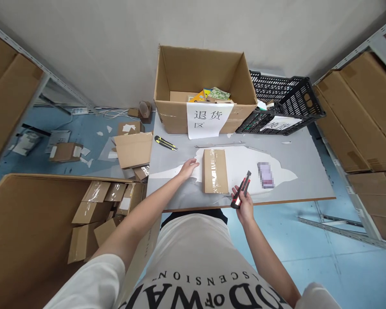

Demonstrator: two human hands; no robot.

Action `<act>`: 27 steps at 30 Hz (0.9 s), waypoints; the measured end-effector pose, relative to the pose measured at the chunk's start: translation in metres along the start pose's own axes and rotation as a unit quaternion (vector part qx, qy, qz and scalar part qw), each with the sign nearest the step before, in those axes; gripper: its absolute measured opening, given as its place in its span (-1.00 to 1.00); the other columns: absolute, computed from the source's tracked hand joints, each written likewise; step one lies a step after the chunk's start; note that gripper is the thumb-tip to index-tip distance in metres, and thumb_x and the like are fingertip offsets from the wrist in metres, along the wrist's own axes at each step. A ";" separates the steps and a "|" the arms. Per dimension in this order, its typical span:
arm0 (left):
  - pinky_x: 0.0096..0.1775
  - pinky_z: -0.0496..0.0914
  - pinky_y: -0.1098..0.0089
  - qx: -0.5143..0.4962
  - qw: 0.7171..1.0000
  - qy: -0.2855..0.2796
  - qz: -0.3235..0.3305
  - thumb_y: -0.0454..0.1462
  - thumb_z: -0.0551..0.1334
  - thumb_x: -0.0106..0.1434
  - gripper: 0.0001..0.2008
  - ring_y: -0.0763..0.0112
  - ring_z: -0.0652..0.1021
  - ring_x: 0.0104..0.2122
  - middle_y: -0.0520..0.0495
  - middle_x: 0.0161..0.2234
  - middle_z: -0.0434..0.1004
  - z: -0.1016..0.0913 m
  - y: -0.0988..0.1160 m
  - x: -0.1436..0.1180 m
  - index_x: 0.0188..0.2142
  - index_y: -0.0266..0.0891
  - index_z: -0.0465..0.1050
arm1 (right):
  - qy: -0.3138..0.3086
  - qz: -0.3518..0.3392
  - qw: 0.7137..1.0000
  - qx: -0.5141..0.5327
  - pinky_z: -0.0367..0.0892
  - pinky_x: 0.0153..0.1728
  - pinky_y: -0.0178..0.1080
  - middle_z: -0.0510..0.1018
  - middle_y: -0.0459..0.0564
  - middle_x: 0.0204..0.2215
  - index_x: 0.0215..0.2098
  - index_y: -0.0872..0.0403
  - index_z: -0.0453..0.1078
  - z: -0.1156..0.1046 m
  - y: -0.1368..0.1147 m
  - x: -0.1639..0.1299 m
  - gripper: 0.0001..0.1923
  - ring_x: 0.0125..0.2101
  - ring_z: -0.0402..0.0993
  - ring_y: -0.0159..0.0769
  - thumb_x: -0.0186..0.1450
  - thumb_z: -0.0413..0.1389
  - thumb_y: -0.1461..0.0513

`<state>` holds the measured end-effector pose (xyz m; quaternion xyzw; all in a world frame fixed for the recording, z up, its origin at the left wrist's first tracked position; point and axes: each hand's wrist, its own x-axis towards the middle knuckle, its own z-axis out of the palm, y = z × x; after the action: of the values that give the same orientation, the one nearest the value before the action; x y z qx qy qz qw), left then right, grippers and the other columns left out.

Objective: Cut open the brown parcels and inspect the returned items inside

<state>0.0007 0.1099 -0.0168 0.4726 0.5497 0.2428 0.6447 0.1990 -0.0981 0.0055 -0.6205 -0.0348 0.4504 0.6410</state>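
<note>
A small taped cardboard parcel (215, 171) lies flat on the grey table (302, 171) in front of me. My left hand (188, 168) rests open on the table just left of the parcel, fingertips close to its edge. My right hand (242, 201) grips a black and red utility knife (241, 189) near the table's front edge, right of the parcel's near corner.
A large open carton (202, 86) with a paper sign and several items stands at the table's back, next to a black plastic crate (284, 103). A yellow-black cutter (166, 143) and a phone (265, 174) lie on the table. Cartons fill the floor bin (106, 206) on the left.
</note>
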 end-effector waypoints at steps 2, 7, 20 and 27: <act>0.10 0.20 0.24 0.013 0.999 -0.018 0.040 -0.14 0.22 0.13 -0.52 0.17 0.36 0.11 -0.21 0.14 0.33 0.004 0.012 0.019 0.03 -0.26 0.38 | 0.001 0.039 0.999 0.034 0.41 -0.07 -0.04 0.47 -0.04 -0.01 -0.08 -0.09 0.33 -0.003 0.010 -0.013 -0.59 0.00 0.43 -0.19 0.12 0.21 0.05; 0.20 0.04 0.26 0.069 0.992 -0.036 0.095 -0.22 0.15 0.18 -0.49 0.21 0.20 0.22 -0.20 0.23 0.17 0.019 0.026 0.055 0.13 -0.29 0.29 | -0.023 0.088 0.992 0.091 0.43 -0.12 0.07 0.41 -0.17 0.06 -0.08 -0.25 0.30 0.002 0.024 -0.034 -0.63 0.05 0.37 -0.16 0.14 0.18 0.01; 0.12 0.21 0.26 0.169 0.973 -0.062 0.143 -0.39 0.20 0.13 -0.65 0.16 0.44 0.03 -0.13 -0.02 0.50 0.045 0.037 0.073 -0.07 -0.27 0.48 | -0.020 0.068 0.994 0.080 0.44 -0.10 0.06 0.42 -0.15 0.04 -0.07 -0.18 0.28 0.016 0.028 -0.029 -0.62 0.01 0.42 -0.14 0.16 0.17 0.00; 0.12 0.22 0.25 0.186 0.970 -0.049 0.150 -0.39 0.20 0.13 -0.62 0.16 0.43 0.03 -0.12 -0.01 0.49 0.043 0.033 0.070 -0.03 -0.25 0.46 | -0.004 0.046 0.996 0.071 0.41 -0.02 -0.06 0.46 -0.13 0.00 -0.09 -0.13 0.31 0.016 0.034 -0.022 -0.64 -0.04 0.46 -0.24 0.16 0.18 0.04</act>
<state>0.0670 0.1678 -0.0230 0.6728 0.4756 0.2068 0.5277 0.1585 -0.1054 -0.0075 -0.5728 0.0236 0.4832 0.6618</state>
